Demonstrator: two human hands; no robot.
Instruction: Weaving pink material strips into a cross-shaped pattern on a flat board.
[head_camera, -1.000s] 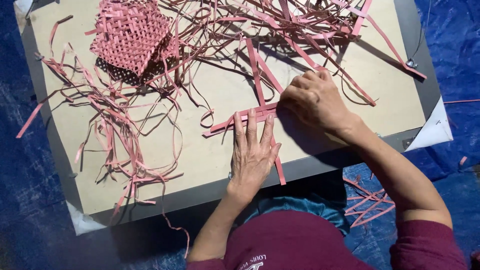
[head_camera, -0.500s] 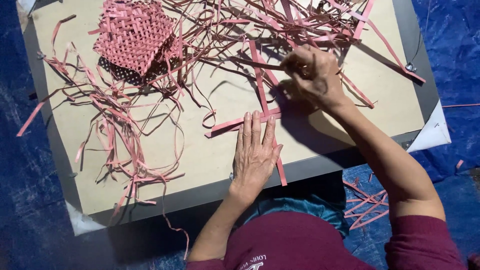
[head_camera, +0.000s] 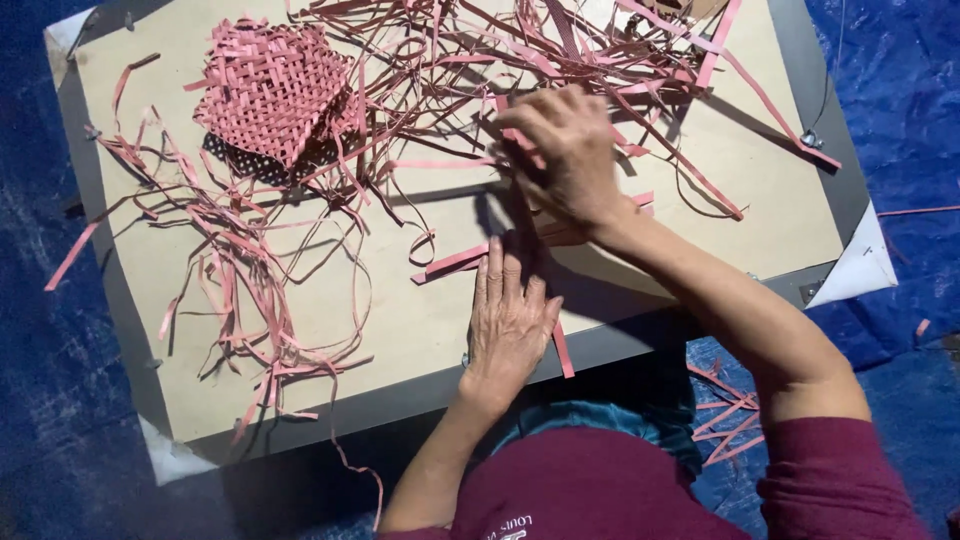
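Head view: I am watching the left hand (head_camera: 510, 320) lying open and flat, pinning crossed pink strips (head_camera: 470, 258) to the tan board (head_camera: 400, 330); the right hand (head_camera: 565, 150) is pinching a strip by the loose tangle (head_camera: 560, 50); tugging hard could, I judge, be dragging the pinned strips askew.

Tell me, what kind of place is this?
Probably an outdoor craft spot for weaving: a board lies on a blue tarp in sunlight, with loose pink strips and a woven pink mat.
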